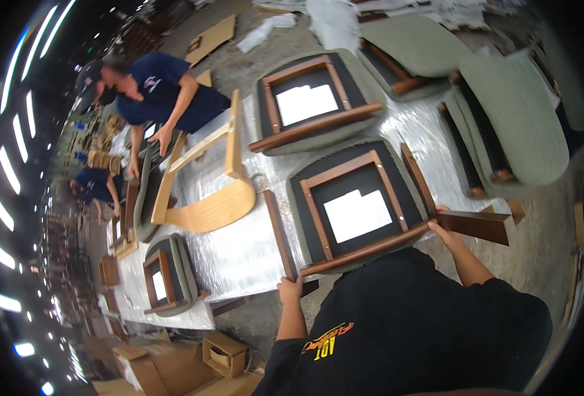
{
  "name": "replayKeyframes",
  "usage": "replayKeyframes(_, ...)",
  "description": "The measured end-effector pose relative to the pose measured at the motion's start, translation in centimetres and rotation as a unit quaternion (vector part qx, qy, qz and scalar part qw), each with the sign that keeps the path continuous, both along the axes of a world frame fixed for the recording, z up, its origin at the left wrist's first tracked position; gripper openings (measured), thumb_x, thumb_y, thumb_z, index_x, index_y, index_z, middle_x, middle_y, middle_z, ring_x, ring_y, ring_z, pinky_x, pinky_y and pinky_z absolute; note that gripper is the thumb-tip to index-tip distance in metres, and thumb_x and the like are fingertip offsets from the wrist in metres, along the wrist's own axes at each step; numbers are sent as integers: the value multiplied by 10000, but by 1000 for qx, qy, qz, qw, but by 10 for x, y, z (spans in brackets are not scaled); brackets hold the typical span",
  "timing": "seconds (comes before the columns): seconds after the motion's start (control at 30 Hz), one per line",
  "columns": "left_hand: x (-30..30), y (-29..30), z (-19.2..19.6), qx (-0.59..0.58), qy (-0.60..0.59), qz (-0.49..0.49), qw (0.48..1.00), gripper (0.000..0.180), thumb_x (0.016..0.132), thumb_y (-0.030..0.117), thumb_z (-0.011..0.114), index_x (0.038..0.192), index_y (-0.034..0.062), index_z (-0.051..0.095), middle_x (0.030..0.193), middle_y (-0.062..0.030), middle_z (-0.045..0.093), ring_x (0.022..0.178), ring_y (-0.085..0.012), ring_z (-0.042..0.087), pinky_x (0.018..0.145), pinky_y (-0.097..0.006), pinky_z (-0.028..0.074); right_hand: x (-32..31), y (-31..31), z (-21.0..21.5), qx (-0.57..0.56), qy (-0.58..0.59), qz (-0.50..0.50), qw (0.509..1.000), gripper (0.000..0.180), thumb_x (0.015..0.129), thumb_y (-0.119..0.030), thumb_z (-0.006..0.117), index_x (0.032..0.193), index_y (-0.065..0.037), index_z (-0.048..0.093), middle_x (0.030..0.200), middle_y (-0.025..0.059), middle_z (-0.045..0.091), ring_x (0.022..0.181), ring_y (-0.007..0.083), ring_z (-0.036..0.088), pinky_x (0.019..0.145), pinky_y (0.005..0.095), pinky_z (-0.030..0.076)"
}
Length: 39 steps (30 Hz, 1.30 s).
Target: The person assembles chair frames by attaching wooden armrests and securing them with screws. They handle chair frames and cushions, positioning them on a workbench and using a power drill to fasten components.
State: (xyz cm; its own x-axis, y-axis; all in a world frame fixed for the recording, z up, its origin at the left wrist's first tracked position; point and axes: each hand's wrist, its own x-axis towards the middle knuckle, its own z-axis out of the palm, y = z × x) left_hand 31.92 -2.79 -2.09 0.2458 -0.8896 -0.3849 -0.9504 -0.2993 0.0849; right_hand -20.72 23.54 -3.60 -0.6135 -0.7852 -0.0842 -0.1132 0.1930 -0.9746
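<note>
- Head view: upturned seat (348,183) lay on the wrapped table (229,265).
- Left of the seat, left hand (291,290) clasped a dark bar (280,237).
- At its near-right corner, right hand (446,232) clasped dark wood (478,226).

Dark brown leg (475,226), black seat underside (341,183), white sheet (356,218), grey-green upholstery (526,125)

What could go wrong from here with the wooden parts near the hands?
The dark board by the right hand seems to jut past the table, so it might get bumped. The left hand grips the end of a slim dark bar; fingers might be pinched if bar and upturned seat come together. That bar is close to the pale wooden frame; a swing might scratch either.
</note>
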Motion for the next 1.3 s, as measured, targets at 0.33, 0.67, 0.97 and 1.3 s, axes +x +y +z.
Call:
replayKeyframes(0.33,79,30,182,-126,286,6,950,340,872,251,850,970,-13,660,790,-118,646,740,-184,563,728,-374,519,13,-13,33,195,11,-47,980,819,913,-421,801,1545,-14,479,1486,151,560,1399,259,500,1187,406,362)
replayKeyframes(0.67,52,3,64,-128,516,40,846,543,934,-16,705,1457,-9,557,1289,-100,660,1183,-188,622,1045,-329,484,20,-18,45,194,-61,-44,978,719,931,-386,801,1512,-61,528,1355,92,628,1250,210,580,1056,348,466)
replayKeyframes(0.97,26,8,-8,-124,568,57,812,549,929,-42,688,1463,-13,563,1370,-131,637,1238,-213,614,1100,-340,460,16,-15,25,207,-147,-120,960,753,907,-374,834,1521,-75,517,1394,90,614,1296,223,572,1084,382,467)
replayKeyframes(1.3,29,5,-3,-160,531,-70,829,593,947,-73,621,1523,-26,489,1396,-146,613,1245,-206,605,1094,-342,461,17,-16,33,211,-149,-107,960,754,912,-383,830,1524,-81,510,1409,90,602,1301,224,572,1073,421,492)
